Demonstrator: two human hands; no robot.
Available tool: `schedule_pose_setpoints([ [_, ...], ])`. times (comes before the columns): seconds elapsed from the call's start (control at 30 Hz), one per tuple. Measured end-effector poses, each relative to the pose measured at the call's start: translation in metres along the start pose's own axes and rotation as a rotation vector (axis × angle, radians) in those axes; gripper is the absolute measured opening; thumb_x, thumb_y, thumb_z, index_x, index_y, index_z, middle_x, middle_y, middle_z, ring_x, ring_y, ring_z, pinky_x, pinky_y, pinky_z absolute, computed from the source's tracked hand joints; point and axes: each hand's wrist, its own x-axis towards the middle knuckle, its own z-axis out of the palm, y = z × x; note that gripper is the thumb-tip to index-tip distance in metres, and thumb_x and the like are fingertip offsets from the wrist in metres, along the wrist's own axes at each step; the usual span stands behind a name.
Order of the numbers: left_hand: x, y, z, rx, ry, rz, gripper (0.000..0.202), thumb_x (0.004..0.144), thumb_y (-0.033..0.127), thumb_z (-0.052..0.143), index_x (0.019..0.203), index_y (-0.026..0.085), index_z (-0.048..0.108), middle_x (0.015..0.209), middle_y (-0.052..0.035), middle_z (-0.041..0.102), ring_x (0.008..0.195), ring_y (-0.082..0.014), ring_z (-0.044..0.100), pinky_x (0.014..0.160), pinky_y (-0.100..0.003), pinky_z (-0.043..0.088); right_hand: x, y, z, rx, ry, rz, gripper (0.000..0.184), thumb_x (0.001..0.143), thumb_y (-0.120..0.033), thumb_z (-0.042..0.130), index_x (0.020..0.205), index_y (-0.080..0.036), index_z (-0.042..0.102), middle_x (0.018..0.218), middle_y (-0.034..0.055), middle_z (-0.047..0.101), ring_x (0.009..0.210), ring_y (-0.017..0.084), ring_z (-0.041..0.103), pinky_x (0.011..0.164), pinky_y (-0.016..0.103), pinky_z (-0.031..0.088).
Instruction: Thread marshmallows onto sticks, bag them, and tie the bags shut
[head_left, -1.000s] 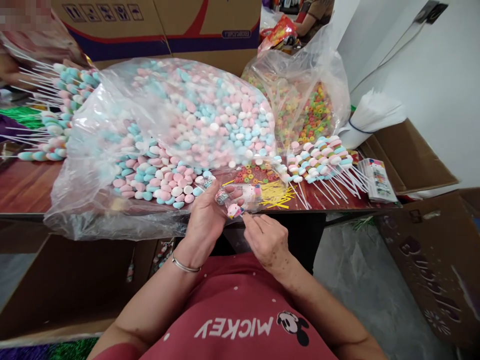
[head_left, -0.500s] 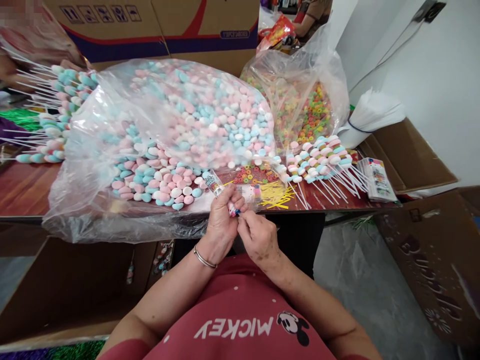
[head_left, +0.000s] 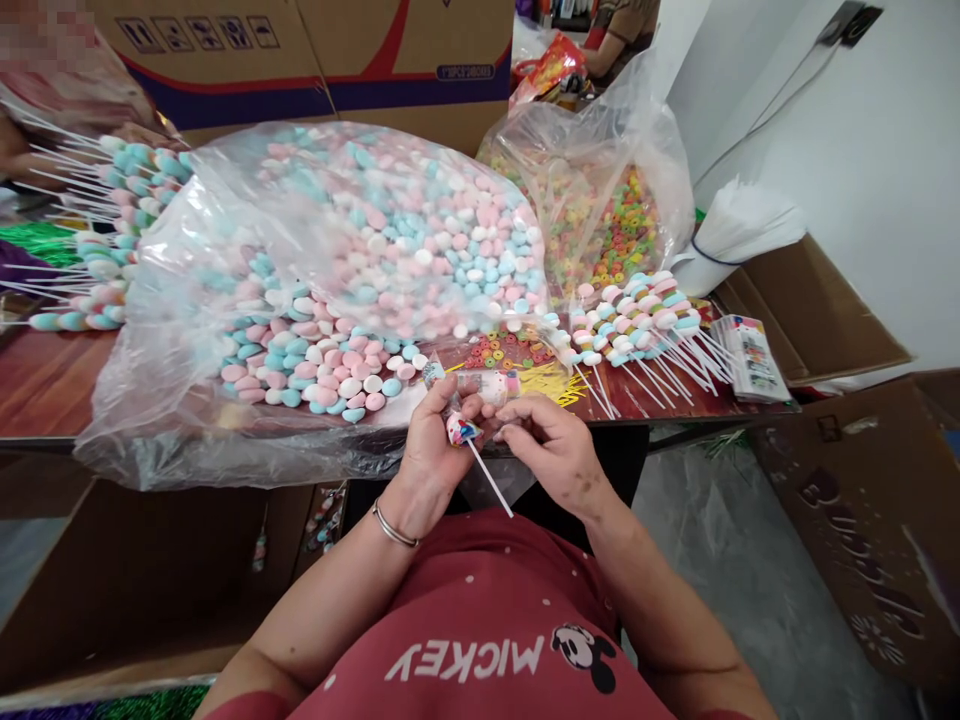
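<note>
My left hand [head_left: 435, 440] is closed around a marshmallow skewer [head_left: 461, 428] in a printed clear wrapper. Its white stick points down and to the right, toward my shirt. Just right of it, the thumb and fingertips of my right hand [head_left: 559, 455] are pinched close to the wrapper; whatever is between them is too small to make out. Behind my hands lie printed wrappers [head_left: 489, 384] and yellow twist ties [head_left: 555, 384]. Loose pink, white and blue marshmallows [head_left: 330, 365] spill from a big clear bag [head_left: 187, 230] at the left.
Finished-looking skewers [head_left: 637, 320] are piled on the right, beside a stack of printed bags [head_left: 750, 355]. A bag of colourful ring candies [head_left: 626, 235] and a holder of white sticks [head_left: 712, 255] stand behind. Cardboard boxes [head_left: 847, 520] flank the table; a person's arm shows at far left.
My right hand has moved to the right, away from the wrapper's lower end. The white stick, hidden before, now shows below my left hand.
</note>
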Motion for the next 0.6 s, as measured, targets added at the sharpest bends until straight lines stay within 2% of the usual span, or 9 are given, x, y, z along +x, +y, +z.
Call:
schedule_pose_setpoints([
  [0.13, 0.002, -0.005, 0.0, -0.12, -0.032, -0.074, 0.031, 0.089, 0.032, 0.053, 0.064, 0.015, 0.055, 0.042, 0.0054, 0.042, 0.041, -0.0085, 0.048, 0.043, -0.018, 0.042, 0.003, 0.0, 0.005, -0.378, -0.02, -0.29, 0.012, 0.086, -0.012, 0.054, 0.089, -0.018, 0.064, 0.088, 0.0055, 0.064, 0.083, 0.016, 0.061, 0.075, 0.029, 0.053],
  [0.27, 0.003, -0.008, 0.0, -0.134, -0.004, -0.039, 0.028, 0.089, 0.026, 0.052, 0.064, 0.014, 0.056, 0.04, 0.0057, 0.042, 0.04, -0.0077, 0.048, 0.045, -0.016, 0.041, 0.001, 0.002, 0.011, -0.544, 0.026, -0.384, 0.017, 0.092, -0.015, 0.049, 0.085, -0.018, 0.064, 0.085, 0.0069, 0.065, 0.084, 0.018, 0.061, 0.079, 0.03, 0.053],
  [0.37, 0.002, -0.006, 0.0, -0.163, 0.016, -0.042, 0.028, 0.09, 0.025, 0.051, 0.064, 0.014, 0.056, 0.04, 0.0052, 0.043, 0.042, -0.0091, 0.052, 0.048, -0.017, 0.044, -0.002, 0.004, 0.015, -0.57, 0.099, -0.386, 0.018, 0.093, -0.014, 0.047, 0.088, -0.018, 0.064, 0.084, 0.0075, 0.065, 0.083, 0.018, 0.062, 0.079, 0.03, 0.053],
  [0.47, 0.0, -0.004, 0.001, -0.189, 0.022, -0.055, 0.031, 0.092, 0.029, 0.047, 0.066, 0.014, 0.056, 0.041, 0.004, 0.045, 0.048, -0.0126, 0.057, 0.051, -0.021, 0.048, -0.005, 0.005, 0.017, -0.478, 0.132, -0.293, 0.012, 0.091, -0.015, 0.051, 0.094, -0.018, 0.062, 0.089, 0.0076, 0.064, 0.085, 0.017, 0.063, 0.077, 0.027, 0.053],
  [0.6, -0.002, -0.004, 0.002, -0.171, 0.039, -0.023, 0.032, 0.092, 0.031, 0.05, 0.065, 0.014, 0.056, 0.041, 0.0034, 0.046, 0.052, -0.0139, 0.061, 0.053, -0.02, 0.048, -0.005, 0.009, 0.021, -0.402, 0.111, -0.205, 0.015, 0.091, -0.017, 0.049, 0.082, -0.02, 0.06, 0.08, 0.0036, 0.061, 0.076, 0.014, 0.061, 0.071, 0.025, 0.05],
])
